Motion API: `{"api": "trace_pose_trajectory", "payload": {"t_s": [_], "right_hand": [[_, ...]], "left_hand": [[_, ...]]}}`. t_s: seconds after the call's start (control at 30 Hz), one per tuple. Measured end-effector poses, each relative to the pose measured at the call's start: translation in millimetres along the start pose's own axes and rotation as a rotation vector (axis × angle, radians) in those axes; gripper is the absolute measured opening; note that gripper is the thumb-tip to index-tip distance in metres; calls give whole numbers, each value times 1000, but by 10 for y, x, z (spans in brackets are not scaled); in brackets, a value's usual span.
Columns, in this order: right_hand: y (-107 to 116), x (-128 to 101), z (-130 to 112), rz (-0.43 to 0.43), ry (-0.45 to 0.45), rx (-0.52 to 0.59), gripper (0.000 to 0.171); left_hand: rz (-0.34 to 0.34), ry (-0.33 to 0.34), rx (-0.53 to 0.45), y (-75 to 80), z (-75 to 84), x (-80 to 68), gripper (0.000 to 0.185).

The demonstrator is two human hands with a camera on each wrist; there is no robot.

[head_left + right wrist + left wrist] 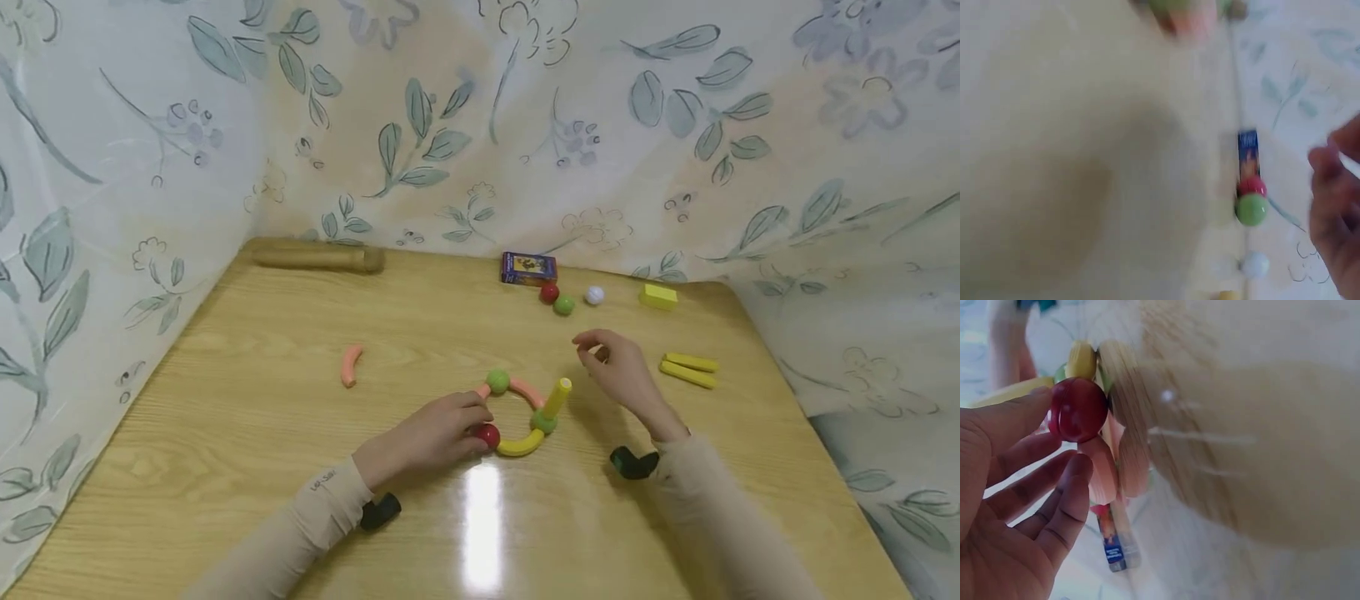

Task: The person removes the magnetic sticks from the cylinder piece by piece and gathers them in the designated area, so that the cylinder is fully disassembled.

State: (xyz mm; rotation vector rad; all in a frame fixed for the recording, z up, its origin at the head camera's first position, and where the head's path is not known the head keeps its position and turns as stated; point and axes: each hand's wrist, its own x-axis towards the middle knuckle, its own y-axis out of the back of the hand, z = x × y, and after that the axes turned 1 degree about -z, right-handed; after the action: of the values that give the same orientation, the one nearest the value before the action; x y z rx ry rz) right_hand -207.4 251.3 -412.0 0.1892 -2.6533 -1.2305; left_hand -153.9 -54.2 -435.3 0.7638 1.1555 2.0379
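Observation:
A ring of curved sticks and balls lies on the table. My left hand (pixel 438 429) pinches its red ball (pixel 1079 410), with the thumb and fingers at the ball's sides. From there a yellow curved stick (pixel 520 445) runs to a green ball (pixel 544 422), from which a straight yellow stick (pixel 557 398) rises, slightly tilted. A pink curved stick (pixel 528 391) joins that ball to another green ball (pixel 498 382). A second pink stick (pixel 1101 472) is partly hidden by my left fingers. My right hand (pixel 618 371) hovers right of the ring, fingers loosely bent, holding nothing visible.
A loose pink curved stick (pixel 350 365) lies to the left. Two yellow sticks (pixel 688 370) lie at the right. Along the back are a wooden cylinder (pixel 318 257), a small blue box (pixel 529 268), a red ball (pixel 549 293), a green ball (pixel 564 305), a white ball (pixel 594 295) and a yellow block (pixel 658 297).

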Motion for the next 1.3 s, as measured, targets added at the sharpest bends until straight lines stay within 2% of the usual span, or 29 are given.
{"api": "trace_pose_trajectory", "payload": {"t_s": [0.13,0.23,0.37,0.47,0.63,0.8,1.13,1.3], "right_hand": [[-152,-400,-116,-175,41,295,46],[-310,-517,-191,-271,62,389,49],[-439,-558,-258,-244,29,362,41],[-452,-584,-276,-199,-7,337,28],[-445,-607,-292,-191,-10,332,16],[-454,-616,-322,-188,-3,357,14],[-471,-638,-327,-162,42,341,17],[-442,-635,-369,-168,14,385,19]], "left_hand": [[18,5,-19,47,-51,-35,19],[18,10,-35,41,-62,-51,18],[-3,14,-53,-2,-54,-35,19],[-24,9,-54,-31,-43,-6,20],[-25,2,-49,-24,-27,8,20],[-17,-1,-44,0,-15,-6,19],[-20,-2,-42,43,16,-24,17],[-24,15,-47,49,22,-25,17]]}}
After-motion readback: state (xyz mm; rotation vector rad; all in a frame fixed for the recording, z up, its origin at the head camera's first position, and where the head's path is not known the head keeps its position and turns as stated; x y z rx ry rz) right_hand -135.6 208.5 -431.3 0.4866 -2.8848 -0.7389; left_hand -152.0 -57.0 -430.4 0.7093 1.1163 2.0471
